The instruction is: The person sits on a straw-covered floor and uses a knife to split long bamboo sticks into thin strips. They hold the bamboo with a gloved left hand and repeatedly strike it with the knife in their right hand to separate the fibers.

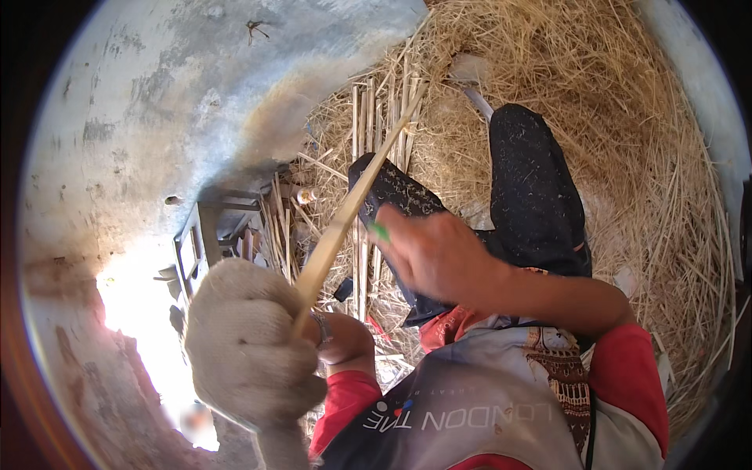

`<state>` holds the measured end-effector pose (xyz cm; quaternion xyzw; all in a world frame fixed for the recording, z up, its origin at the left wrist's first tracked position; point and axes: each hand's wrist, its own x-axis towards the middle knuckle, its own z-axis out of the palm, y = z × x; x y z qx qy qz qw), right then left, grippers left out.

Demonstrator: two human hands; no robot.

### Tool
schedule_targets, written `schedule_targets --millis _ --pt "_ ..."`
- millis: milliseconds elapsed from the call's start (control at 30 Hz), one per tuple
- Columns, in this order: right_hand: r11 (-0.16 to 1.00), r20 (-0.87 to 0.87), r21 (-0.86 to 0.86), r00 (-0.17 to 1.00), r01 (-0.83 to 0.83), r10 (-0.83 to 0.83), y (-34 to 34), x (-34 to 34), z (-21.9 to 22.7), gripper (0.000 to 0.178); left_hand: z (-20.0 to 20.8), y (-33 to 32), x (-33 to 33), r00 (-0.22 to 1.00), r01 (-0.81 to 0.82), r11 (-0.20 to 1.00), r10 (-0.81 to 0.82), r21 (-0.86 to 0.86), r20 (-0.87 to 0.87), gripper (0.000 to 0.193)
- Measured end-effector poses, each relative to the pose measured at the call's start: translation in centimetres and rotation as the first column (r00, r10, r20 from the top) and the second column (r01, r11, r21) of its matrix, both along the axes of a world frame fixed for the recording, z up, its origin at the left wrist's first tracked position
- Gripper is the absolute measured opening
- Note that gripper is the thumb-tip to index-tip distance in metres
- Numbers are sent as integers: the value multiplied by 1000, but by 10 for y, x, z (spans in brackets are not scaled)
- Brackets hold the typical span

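Observation:
A long pale strip of split bamboo or wood (345, 215) slants from the lower left up across my left leg toward the straw. My left hand (251, 345), in a thick off-white knitted glove, is closed round its near end. Bare and slightly blurred, my right hand (439, 254) is closed beside the middle of the strip. A small green thing (379, 232) shows at its thumb and fingers; the rest of it is hidden in the grip, so I cannot make out its kind.
Several pale strips (362, 125) lie lengthwise beyond and under my left leg. Loose straw or shavings (548, 55) cover the floor. A worn wall (157, 102) curves along the left, with a dark frame (205, 231) and a bright opening (149, 337). My dark-trousered legs (536, 172) are bent.

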<state>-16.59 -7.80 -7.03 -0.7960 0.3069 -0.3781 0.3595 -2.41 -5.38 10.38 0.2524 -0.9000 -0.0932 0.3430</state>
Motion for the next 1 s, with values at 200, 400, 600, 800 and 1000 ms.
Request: schedule_targets --millis 200,400,600,800,1000 --pt "993 -117 55 989 102 -95 -40 5 -27 18 -1 10 20 993 -84 991 75 102 89 13" --pt "993 3 47 994 109 -109 -44 27 -47 18 0 -2 47 977 176 983 -182 61 110 26" --pt "1000 -104 -31 995 -3 0 -27 30 -9 20 -9 -12 65 961 274 961 -273 -35 48 33" --pt "982 -260 48 952 183 -164 -75 14 -88 26 -16 -24 39 921 388 921 -389 -42 -30 23" --pt "998 4 -21 998 -55 55 -29 36 -14 24 1 12 58 997 61 984 -70 165 45 13"
